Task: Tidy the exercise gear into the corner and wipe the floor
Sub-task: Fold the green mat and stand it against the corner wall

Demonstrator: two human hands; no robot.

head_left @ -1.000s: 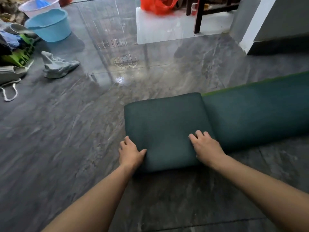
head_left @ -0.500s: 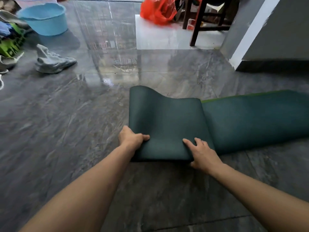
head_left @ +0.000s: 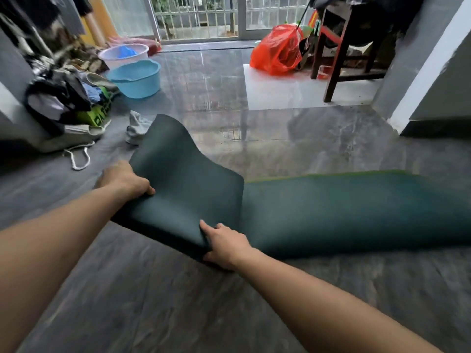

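Observation:
A dark green exercise mat (head_left: 344,210) lies across the grey marbled floor, running off to the right. Its left end is folded over and lifted, with the far corner curling up. My left hand (head_left: 125,180) grips the left edge of that folded end, fingers curled round it. My right hand (head_left: 224,247) pinches the near edge of the fold, thumb on top and fingers underneath. A grey rag (head_left: 135,128) lies crumpled on the floor just behind the raised corner.
At the left wall sits a pile of clothes and bags (head_left: 66,105) with a white cord. Behind it stand a blue basin (head_left: 135,79) and a white basin (head_left: 123,54). A red plastic bag (head_left: 276,50) and a dark wooden chair (head_left: 336,54) stand at the back right. A wall corner (head_left: 418,80) juts in on the right.
Both hands have gone from pressing on the folded mat end to gripping its edges and lifting it off the floor. The far corner now curls up, and the view has tilted up.

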